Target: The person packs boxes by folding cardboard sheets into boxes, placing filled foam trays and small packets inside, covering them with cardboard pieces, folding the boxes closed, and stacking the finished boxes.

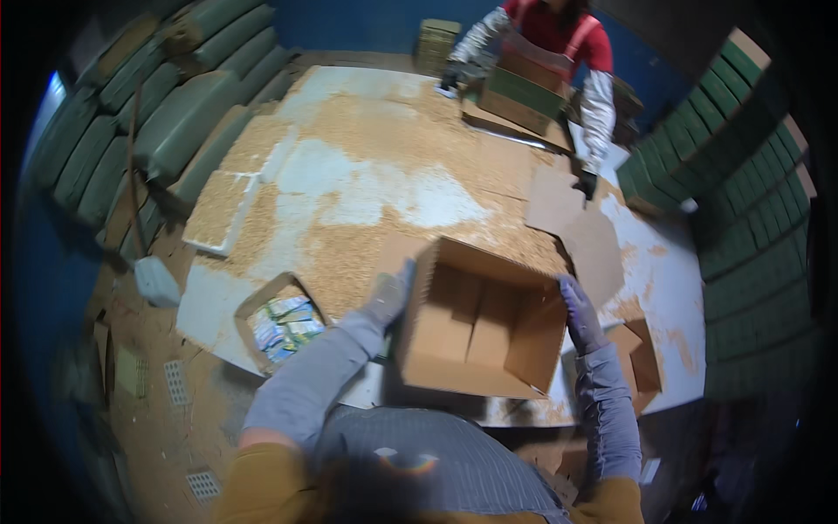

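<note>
An open cardboard box (484,321) is held between my two gloved hands at the near edge of the table. Its top faces me, and I see bare inner walls and a seam along the bottom. My left hand (391,291) presses its left side, and my right hand (581,314) grips its right side near the upper corner. Left of my left forearm stands a small open carton (245,314) filled with printed packets (288,324). Beside my right forearm lies another open cardboard box (638,360), partly hidden by my sleeve.
Wood shavings (347,262) cover much of the white table (419,190). Across it, a co-worker (589,46) stands behind a green-and-brown box (520,98). Flat cardboard pieces (576,229) lie at right. Stacked green boxes (740,262) rise at right, wrapped green bales (190,124) at left.
</note>
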The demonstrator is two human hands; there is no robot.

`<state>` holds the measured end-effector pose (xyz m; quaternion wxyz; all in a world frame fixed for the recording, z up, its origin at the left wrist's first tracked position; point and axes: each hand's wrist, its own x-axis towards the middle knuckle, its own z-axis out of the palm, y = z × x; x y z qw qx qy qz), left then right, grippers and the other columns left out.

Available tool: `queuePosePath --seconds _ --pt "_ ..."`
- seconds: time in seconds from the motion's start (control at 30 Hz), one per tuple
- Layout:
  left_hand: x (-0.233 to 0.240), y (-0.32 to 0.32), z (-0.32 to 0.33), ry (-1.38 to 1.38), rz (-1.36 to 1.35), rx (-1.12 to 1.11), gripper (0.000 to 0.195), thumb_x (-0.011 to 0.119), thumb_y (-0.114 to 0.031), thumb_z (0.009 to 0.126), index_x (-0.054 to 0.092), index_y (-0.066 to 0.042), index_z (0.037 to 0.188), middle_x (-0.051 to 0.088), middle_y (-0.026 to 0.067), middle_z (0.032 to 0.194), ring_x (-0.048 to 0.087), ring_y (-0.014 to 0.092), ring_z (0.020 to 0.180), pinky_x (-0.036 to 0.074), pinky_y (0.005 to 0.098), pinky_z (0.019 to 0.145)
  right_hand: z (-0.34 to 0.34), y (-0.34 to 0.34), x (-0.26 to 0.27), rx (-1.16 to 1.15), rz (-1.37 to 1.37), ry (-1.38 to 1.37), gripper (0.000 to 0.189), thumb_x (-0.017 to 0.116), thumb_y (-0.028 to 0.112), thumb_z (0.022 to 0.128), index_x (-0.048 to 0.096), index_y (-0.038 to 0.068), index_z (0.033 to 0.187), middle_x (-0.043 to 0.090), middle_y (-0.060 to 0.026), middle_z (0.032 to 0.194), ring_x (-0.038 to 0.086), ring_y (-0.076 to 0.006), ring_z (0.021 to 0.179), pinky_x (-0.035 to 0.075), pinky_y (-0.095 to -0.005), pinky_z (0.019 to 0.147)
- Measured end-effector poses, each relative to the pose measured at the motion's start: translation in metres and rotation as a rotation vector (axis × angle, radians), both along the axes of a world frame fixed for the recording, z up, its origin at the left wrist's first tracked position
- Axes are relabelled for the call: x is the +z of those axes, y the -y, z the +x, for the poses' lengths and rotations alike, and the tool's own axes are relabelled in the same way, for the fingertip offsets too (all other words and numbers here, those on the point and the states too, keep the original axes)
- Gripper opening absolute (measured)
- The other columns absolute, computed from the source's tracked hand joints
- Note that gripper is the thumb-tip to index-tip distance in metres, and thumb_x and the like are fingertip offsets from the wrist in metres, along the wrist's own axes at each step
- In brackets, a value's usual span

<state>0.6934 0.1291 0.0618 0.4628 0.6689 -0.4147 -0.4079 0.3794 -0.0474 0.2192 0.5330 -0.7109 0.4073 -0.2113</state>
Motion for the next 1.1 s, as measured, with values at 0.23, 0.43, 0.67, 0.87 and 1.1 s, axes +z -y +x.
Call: queuePosePath --seconds 0.23,0.43,0.67,0.87,1.1 --pt "0.092 -0.092 0.104 1.009 -0.024 0.361 0.057 0.064 -0.026 0.086 0.045 -0.001 0.133 0.045 0.0283 0.133 0.044 0.039 0.126 0.039 0.0388 0.103 -0.064 0.021 -0.102 -0.1 -0.073 -0.016 0.038 0.04 0.024 0.102 0.054 -0.004 0.124 0.059 -0.0113 0.12 0.055 -0.0169 0.11 0.043 -0.0286 0.096" --pt "-0.044 -0.22 0.326 0.994 0.574 1.271 0.044 0.046 -0.017 0.095 0.042 -0.005 0.138 0.046 0.0247 0.13 0.049 0.044 0.111 0.043 0.0451 0.093 -0.05 0.017 -0.091 -0.167 -0.036 0.017 0.042 0.035 0.028 0.103 0.054 -0.004 0.123 0.06 -0.0111 0.113 0.057 -0.0176 0.102 0.046 -0.0287 0.09" --pt "-0.043 -0.145 0.347 0.592 1.009 1.141 0.055 0.04 -0.019 0.097 0.022 -0.012 0.149 0.016 0.0231 0.153 0.029 0.042 0.132 0.026 0.0512 0.107 -0.013 -0.011 -0.059 -0.246 0.115 0.02 0.04 0.033 0.03 0.104 0.058 -0.001 0.111 0.062 -0.0103 0.102 0.057 -0.0156 0.091 0.048 -0.029 0.082" --pt "-0.053 -0.145 0.353 -0.372 -0.373 1.55 0.103 0.064 -0.045 0.086 -0.007 -0.005 0.149 0.015 0.0131 0.153 0.033 0.026 0.131 0.034 0.0429 0.104 -0.014 -0.009 -0.061 -0.193 -0.088 -0.135 0.04 0.033 0.031 0.104 0.059 0.002 0.111 0.061 -0.0082 0.102 0.058 -0.0155 0.094 0.047 -0.0285 0.085" --pt "0.031 -0.155 0.272 -1.164 -0.52 0.816 0.051 0.05 -0.033 0.095 0.04 -0.006 0.137 0.052 0.0149 0.132 0.052 0.031 0.12 0.042 0.0463 0.101 -0.008 -0.032 -0.034 -0.249 0.018 -0.006 0.034 0.038 0.025 0.102 0.059 0.002 0.115 0.062 -0.0071 0.106 0.057 -0.0145 0.097 0.047 -0.0275 0.085"
